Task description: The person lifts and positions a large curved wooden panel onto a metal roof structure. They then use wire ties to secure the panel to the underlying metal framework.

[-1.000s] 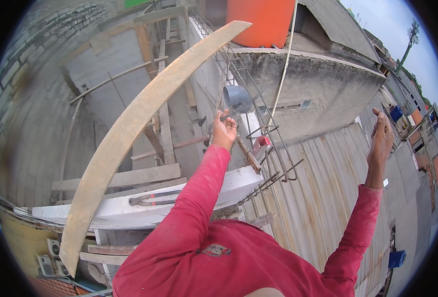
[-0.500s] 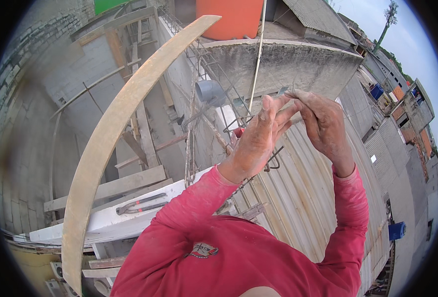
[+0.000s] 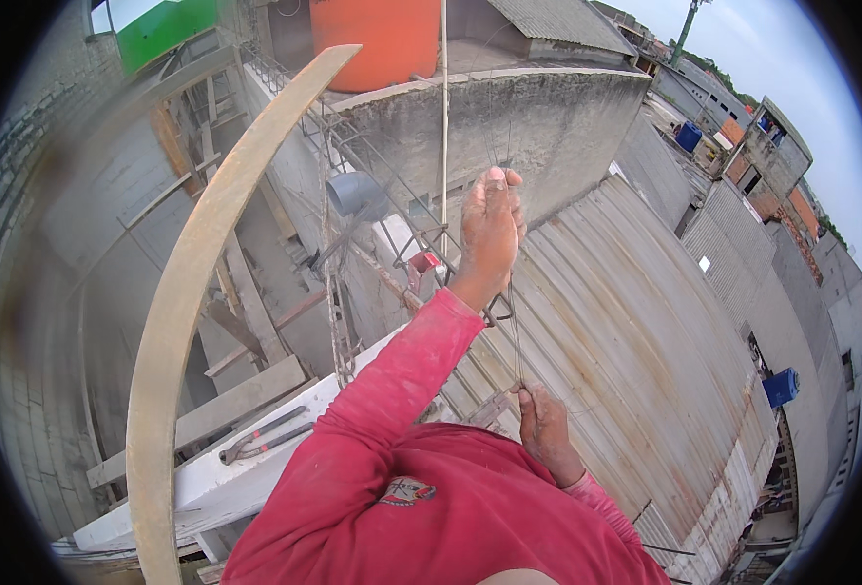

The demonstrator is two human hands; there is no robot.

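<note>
My left hand is raised in front of me, its fingers curled closed round several strands of thin wire. Loose ends of the strands stick up above that fist, and the rest runs down to my right hand. Close to my chest, this lower hand is closed, thumb and fingers pinching the wire. Beyond my left wrist is a steel rebar frame with a small red object beside it. Red-handled pincers lie on a white ledge to my left.
A long pale board rises at the left. Beyond it are planks over a deep grey space. A grey pipe elbow sticks out by the rebar. Corrugated roofing spreads to the right; an orange tank stands at the back.
My hands, close together before, have come apart. The right has dropped toward my chest, with wire now visible between them; the left fingers have curled closed. The whole view has shifted slightly.
</note>
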